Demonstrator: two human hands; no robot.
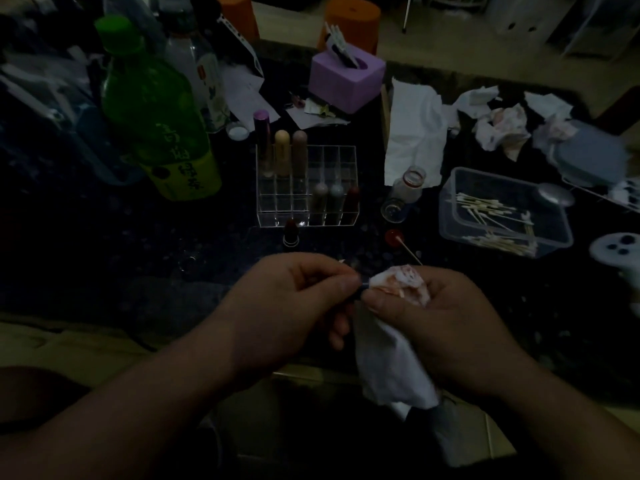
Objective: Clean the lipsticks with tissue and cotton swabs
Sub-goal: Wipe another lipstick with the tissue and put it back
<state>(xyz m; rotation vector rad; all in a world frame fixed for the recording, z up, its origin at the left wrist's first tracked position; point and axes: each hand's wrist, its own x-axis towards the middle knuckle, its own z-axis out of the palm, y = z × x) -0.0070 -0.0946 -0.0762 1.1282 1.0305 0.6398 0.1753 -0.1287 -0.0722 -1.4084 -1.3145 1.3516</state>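
Both hands work mid-wipe: left hand (304,292) pinches a lipstick (363,292), right hand (436,320) presses stained tissue (398,284) on it; six sit in the rack (308,188), one (290,232) waits outside.

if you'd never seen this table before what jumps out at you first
The two hands low in the middle: the left hand pinches a small dark lipstick while the right hand presses a red-stained tissue against it. Beyond them a clear acrylic organizer stands mid-table with lipsticks upright in its slots. A big green bottle towers at the left, and a clear tub of cotton swabs sits at the right.
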